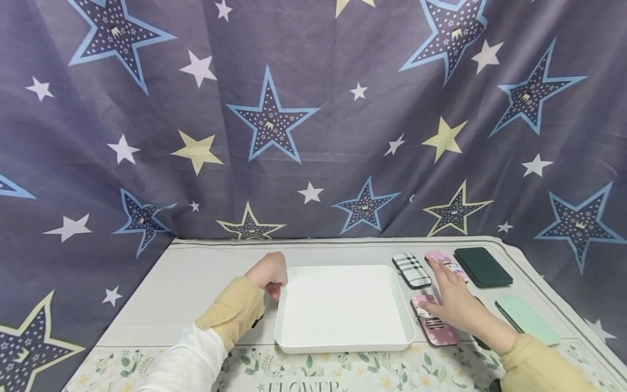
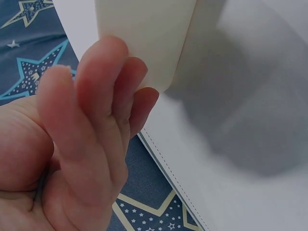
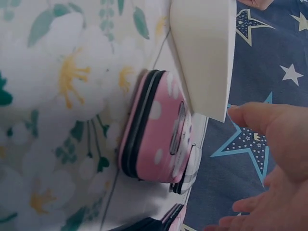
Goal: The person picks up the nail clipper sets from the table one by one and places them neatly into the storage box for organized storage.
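A shallow white tray [image 1: 345, 310] lies on the table, its long sides running left to right. My left hand [image 1: 271, 272] is at the tray's left edge; in the left wrist view its loosely bent fingers [image 2: 103, 72] are beside the tray wall, and I cannot tell whether they press it. My right hand [image 1: 453, 302] hovers with fingers spread over the small cases right of the tray. Below and around it are a pink patterned case [image 1: 443, 333] with a dark edge band, a second pink case [image 1: 458, 268], partly covered, and a white plaid case [image 1: 412, 270].
Farther right lie a dark green case [image 1: 482, 267] and a mint green case [image 1: 528, 319]. Something dark is mostly hidden beneath the right wrist. A flower-printed cloth [image 1: 264, 362] runs along the table's front. A star-patterned curtain [image 1: 313, 163] hangs behind the table.
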A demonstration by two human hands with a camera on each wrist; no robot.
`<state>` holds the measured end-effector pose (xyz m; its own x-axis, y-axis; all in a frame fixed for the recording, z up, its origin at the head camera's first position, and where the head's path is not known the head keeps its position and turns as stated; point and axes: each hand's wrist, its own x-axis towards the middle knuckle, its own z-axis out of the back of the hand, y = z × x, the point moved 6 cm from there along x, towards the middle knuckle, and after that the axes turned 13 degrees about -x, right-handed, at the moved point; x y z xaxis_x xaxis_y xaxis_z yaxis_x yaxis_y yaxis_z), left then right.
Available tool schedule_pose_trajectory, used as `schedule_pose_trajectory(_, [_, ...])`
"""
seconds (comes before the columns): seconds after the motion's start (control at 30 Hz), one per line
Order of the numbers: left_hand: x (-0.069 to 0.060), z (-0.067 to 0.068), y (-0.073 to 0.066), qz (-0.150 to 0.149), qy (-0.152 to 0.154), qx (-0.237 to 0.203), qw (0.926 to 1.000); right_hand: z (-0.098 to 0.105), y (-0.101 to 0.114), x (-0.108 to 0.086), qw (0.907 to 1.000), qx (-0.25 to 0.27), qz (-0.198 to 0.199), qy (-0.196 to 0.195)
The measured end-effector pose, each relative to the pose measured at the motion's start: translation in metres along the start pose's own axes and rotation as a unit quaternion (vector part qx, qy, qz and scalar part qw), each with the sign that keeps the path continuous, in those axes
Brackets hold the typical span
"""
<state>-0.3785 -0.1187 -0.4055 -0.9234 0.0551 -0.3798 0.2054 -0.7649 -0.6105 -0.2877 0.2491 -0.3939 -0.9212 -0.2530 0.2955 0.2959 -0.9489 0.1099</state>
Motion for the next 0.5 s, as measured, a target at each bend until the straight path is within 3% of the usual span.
schedule_pose_trajectory(0.33, [0.001,0.002,-0.002,-0.009,-0.01,0.026,0.9996,-0.02,-0.004,-0.002,0.9954,-0.054,-0.028,0.074])
schedule_pose_trajectory(0.5, [0.0,0.001,-0.002,-0.008,-0.007,0.021,0.9997,-0.025,-0.008,-0.002,0.9906,-0.055,-0.043,0.117])
